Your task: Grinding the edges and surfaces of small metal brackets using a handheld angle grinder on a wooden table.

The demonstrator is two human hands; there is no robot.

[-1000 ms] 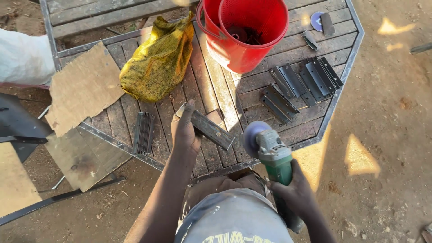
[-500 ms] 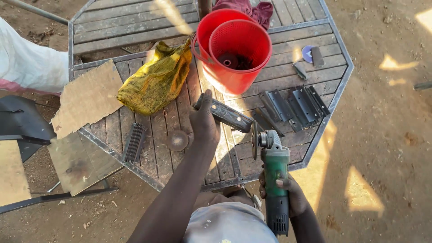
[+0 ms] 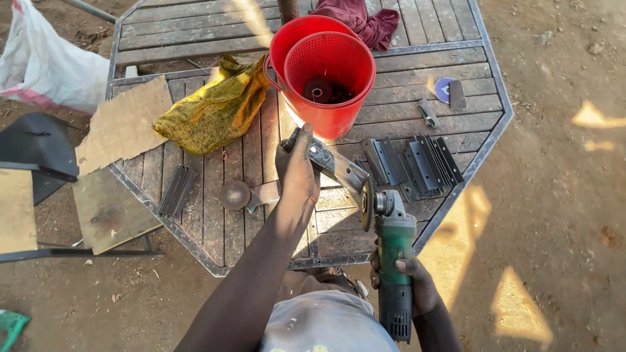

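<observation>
The scene is carried by an octagonal slatted wooden desk (image 3: pixel 417 72) with a metal frame, set on bare earth. A white sack (image 3: pixel 52 65) is seen beyond the desk's far left corner, and a piece of cardboard (image 3: pixel 120 124) overhangs the left edge. A crumpled yellow bag (image 3: pixel 212 114) is laid left of centre, touching a red bucket (image 3: pixel 326 81) that holds a red perforated basket. A dark red cloth (image 3: pixel 365 19) is bunched at the far edge, just behind the bucket.

A green angle grinder (image 3: pixel 391 261) is held at the near edge by the right hand (image 3: pixel 411 287), whose fingers are wrapped around its body; its disc is set against the near end of a metal angle bar (image 3: pixel 332 166). The bar lies at the desk's centre, just in front of the bucket, and is gripped at its far end by the left hand (image 3: pixel 297 173), fingers closed over it.

A row of similar angle pieces (image 3: pixel 417 166) is laid near the right edge. A bundle of thin dark strips (image 3: pixel 176 190) lies near the left edge, and a worn grinding disc (image 3: pixel 235 194) rests just beside the left hand.
</observation>
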